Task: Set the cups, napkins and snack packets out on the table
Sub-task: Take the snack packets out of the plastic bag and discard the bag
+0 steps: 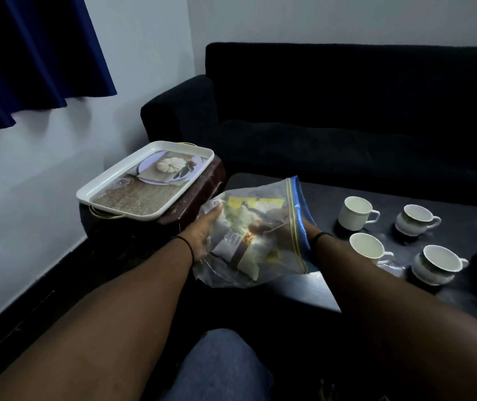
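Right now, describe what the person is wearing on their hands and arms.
Both forearms are bare, with no sleeves in view and no gloves. The left hand has a thin black band around its wrist, and the right hand has a similar thin black band at its wrist. No rings or watch are visible. Below the arms, a knee in blue denim shows.
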